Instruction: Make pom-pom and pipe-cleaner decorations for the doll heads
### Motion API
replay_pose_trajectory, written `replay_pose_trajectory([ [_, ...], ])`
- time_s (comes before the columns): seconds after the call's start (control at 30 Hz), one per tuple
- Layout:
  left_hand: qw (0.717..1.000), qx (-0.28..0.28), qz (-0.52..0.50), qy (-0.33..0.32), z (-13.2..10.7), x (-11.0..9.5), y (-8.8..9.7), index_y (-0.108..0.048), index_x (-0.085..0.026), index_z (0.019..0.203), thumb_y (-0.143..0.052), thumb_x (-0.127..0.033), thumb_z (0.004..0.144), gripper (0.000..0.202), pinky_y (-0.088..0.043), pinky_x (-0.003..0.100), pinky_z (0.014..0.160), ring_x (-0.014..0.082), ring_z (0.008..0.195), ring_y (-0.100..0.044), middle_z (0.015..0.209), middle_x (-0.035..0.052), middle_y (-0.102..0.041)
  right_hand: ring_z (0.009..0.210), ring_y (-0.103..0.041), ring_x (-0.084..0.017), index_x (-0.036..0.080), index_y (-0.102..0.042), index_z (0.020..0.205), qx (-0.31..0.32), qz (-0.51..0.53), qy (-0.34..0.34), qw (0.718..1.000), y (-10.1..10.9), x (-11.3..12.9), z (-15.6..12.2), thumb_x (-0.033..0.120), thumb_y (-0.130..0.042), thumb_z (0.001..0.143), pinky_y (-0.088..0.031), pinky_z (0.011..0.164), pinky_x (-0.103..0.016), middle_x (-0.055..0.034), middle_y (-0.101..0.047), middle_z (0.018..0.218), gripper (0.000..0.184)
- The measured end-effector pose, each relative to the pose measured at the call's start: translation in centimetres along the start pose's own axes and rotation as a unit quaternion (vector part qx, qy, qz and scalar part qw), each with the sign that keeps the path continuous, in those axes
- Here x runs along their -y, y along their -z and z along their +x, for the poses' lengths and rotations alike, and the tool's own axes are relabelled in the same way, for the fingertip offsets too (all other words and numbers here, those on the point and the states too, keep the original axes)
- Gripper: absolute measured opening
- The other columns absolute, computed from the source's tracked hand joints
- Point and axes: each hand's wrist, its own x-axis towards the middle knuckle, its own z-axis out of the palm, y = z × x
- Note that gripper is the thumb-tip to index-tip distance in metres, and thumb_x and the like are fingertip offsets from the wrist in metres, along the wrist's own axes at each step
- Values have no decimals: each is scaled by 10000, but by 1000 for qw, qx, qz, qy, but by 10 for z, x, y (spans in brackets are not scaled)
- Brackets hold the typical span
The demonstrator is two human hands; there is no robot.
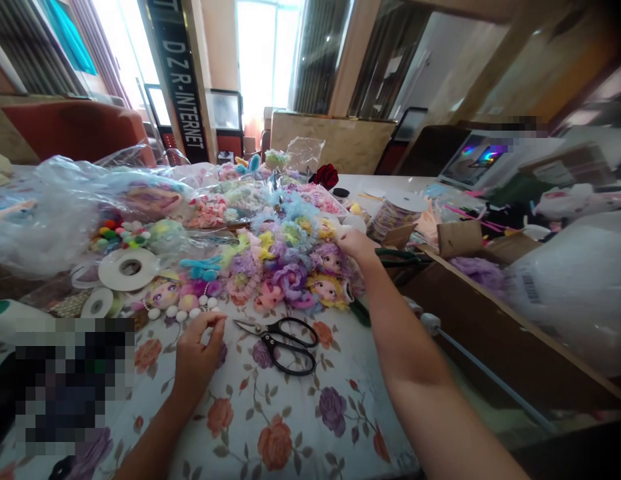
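The right hand (pixel 357 245) is stretched far forward into a heap of doll-head ornaments (pixel 295 270), its fingers curled down among the purple and yellow pieces; whether anything is actually gripped there cannot be told, since the fingertips are hidden by the heap. The left hand (pixel 197 353) is rested nearer the body on the floral cloth (pixel 270 427) that covers the surface, its fingers bent and pinched together just below a row of white beads (pixel 183 312), so that it seems closed on something very small, though no item can be made out. A pair of black scissors (pixel 285 340) is laid between the two hands, blades closed and pointing left, within easy reach of either. White ribbon spools (pixel 127 268) are set to the left of the heap, and clear plastic bags (pixel 65 200) of further trimmings are piled behind them, apparently kept as stock at the back while the loose pieces are spread in front for picking. A large reel (pixel 397 212) stands beyond the right hand, and a cardboard box (pixel 490 333) is set along the right edge.
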Motion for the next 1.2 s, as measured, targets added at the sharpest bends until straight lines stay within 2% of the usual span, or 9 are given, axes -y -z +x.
replay_pose_trajectory([
  [0.3, 999, 11, -6, -45, 1, -3, -4, -685, -195, 893, -560, -319, 894, 176, -506, 289, 785, 177, 811, -640, 912, 50, -699, 807, -672, -284, 129, -718, 695, 2, 14, 24, 1000, 10, 2, -13, 283, -665, 740, -420, 651, -295, -124, -714, 741, 169],
  [0.5, 999, 18, -39, 14, 1, -5, -4, -691, -198, 890, -566, -357, 884, 202, -508, 308, 794, 192, 842, -646, 932, 58, -705, 728, -642, -216, 147, -664, 749, -18, 77, 70, 994, 29, 3, -36, 302, -600, 779, -461, 675, -293, -66, -697, 746, 170],
  [0.63, 996, 36, -65, 56, 0, -10, -2, -693, -203, 886, -570, -391, 874, 225, -508, 319, 780, 209, 860, -644, 925, 65, -705, 776, -628, -239, 176, -613, 816, -127, 103, 97, 982, 55, 14, -51, 321, -581, 797, -470, 758, -367, -93, -689, 828, 150],
  [0.73, 991, 42, -96, 81, 0, -14, 0, -688, -197, 877, -602, -401, 850, 223, -509, 338, 802, 215, 857, -643, 937, 74, -702, 784, -615, -248, 210, -560, 801, -244, 129, 148, 950, 81, 28, -66, 354, -596, 805, -463, 783, -405, -93, -674, 824, 148],
  [0.83, 969, 64, -197, 131, 0, -18, 1, -666, -192, 969, -682, -407, 801, 274, -516, 357, 848, 224, 906, -651, 1005, 88, -690, 722, -590, -210, 230, -553, 828, -269, 167, 201, 927, 99, 46, -90, 376, -593, 841, -457, 752, -378, -68, -655, 806, 152],
  [0.93, 912, 116, -358, 160, 0, -22, 0, -614, -218, 1143, -753, -392, 758, 445, -487, 383, 976, 259, 1133, -608, 1166, 109, -654, 610, -531, -158, 225, -563, 833, -174, 248, 244, 922, 92, 67, -121, 391, -621, 839, -441, 623, -311, -16, -604, 737, 176],
  [1.03, 835, 179, -488, 179, -1, -23, 1, -577, -257, 1258, -828, -420, 670, 660, -446, 421, 1045, 310, 1289, -509, 1318, 120, -587, 570, -480, -128, 206, -571, 813, 43, 348, 284, 892, 60, 90, -152, 431, -631, 846, -390, 524, -256, 11, -550, 695, 236],
  [1.13, 782, 208, -545, 220, -4, -24, 3, -598, -263, 1272, -891, -403, 562, 781, -461, 419, 1008, 325, 1238, -545, 1327, 104, -597, 569, -441, -110, 193, -566, 811, 199, 395, 289, 849, 21, 110, -179, 475, -610, 875, -355, 499, -232, 26, -502, 678, 292],
  [1.2, 774, 209, -546, 244, -5, -25, 5, -650, -235, 1209, -900, -325, 558, 703, -484, 379, 948, 283, 1105, -621, 1207, 86, -668, 562, -424, -105, 192, -557, 800, 237, 403, 281, 838, 2, 118, -190, 493, -609, 876, -342, 490, -226, 31, -486, 668, 315],
])
